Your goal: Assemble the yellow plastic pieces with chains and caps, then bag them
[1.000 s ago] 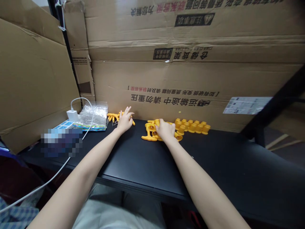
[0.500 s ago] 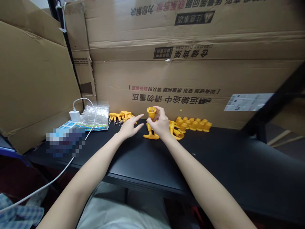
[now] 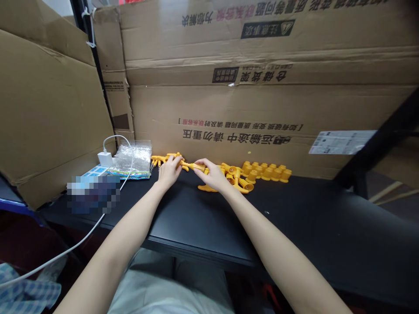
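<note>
One handle (image 3: 185, 164) in left hand (image 3: 169, 172), one cup (image 3: 199, 167) in right hand (image 3: 213, 176)

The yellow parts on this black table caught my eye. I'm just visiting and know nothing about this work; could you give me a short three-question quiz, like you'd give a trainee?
1. Fill the gap: The right hand grips a piece whose colour is ____.
2. Multiple choice: Where do the rows of cups stand?
a) To the left of that hand
b) To the right of that hand
c) Inside that hand
3. True or false: The white plug is farther right than the cups.

Key:
1. Yellow.
2. b.
3. False; it is off to the left, beyond both hands.
</note>
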`<state>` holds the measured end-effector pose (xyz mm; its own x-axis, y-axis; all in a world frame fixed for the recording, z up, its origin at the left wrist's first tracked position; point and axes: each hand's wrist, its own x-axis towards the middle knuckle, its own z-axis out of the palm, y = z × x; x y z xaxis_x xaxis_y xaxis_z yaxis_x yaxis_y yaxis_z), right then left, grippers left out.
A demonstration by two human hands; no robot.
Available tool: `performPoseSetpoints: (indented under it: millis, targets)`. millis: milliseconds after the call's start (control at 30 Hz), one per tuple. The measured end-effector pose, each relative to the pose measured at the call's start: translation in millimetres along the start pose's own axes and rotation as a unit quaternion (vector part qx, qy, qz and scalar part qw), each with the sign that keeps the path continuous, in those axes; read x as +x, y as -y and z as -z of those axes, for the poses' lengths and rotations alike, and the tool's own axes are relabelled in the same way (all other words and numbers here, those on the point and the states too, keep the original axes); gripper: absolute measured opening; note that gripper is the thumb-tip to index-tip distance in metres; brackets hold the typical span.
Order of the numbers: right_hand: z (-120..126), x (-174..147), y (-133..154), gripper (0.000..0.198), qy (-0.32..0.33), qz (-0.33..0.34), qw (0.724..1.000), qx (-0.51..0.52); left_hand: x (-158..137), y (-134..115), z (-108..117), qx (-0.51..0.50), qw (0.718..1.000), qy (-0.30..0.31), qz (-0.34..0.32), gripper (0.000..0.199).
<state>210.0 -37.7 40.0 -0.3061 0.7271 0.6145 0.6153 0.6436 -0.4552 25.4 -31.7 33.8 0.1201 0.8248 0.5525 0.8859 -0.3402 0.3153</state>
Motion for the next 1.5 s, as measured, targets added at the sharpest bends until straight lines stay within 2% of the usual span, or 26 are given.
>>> performPoseSetpoints:
  millis: [67,167,300,400,533,700,900,1067,1167,1267,1367,1500]
  targets:
    - [0,-2,0,0.022,0.031,0.018,0.992,-0.122,0,0,3,0.018,1.0,0.015,-0.014,0.035]
    - [2,-4,1,0.019,0.067,0.032,0.961,-0.267,0,-3,4,0.039,0.998,0.036,-0.046,0.036]
    - [9,-3,2,0.017,0.037,0.056,0.934,-0.351,0,-8,1,0.034,0.996,0.043,-0.068,0.034]
    - [12,-2,1,0.021,0.011,0.073,0.93,-0.36,-1,-11,-1,0.012,0.998,0.029,-0.062,0.032]
    - [9,-2,-1,0.026,0.018,0.109,0.938,-0.33,-2,-12,0,0.002,0.998,0.022,-0.054,0.032]
    - [8,-2,1,0.023,0.026,0.096,0.932,-0.349,-3,-14,1,0.001,0.999,0.028,-0.036,0.032]
    - [13,0,0,0.025,-0.043,0.099,0.928,-0.358,-4,-20,3,-0.033,0.998,0.027,-0.035,0.03]
    - [17,-1,-24,0.02,-0.076,0.076,0.929,-0.355,-3,-15,5,-0.032,0.999,0.025,-0.007,0.029]
    - [25,0,-44,0.018,-0.131,0.042,0.932,-0.335,-1,-10,5,-0.034,0.999,0.017,0.028,0.031]
    - [40,-2,-64,0.025,-0.242,-0.021,0.92,-0.307,1,-5,2,-0.039,0.997,0.001,0.064,0.031]
    - [59,-12,-90,0.027,-0.357,-0.11,0.887,-0.27,2,-2,0,-0.058,0.995,-0.022,0.073,0.033]
    - [78,-39,-126,0.02,-0.471,-0.233,0.822,-0.218,3,2,-3,-0.084,0.993,-0.043,0.073,0.034]
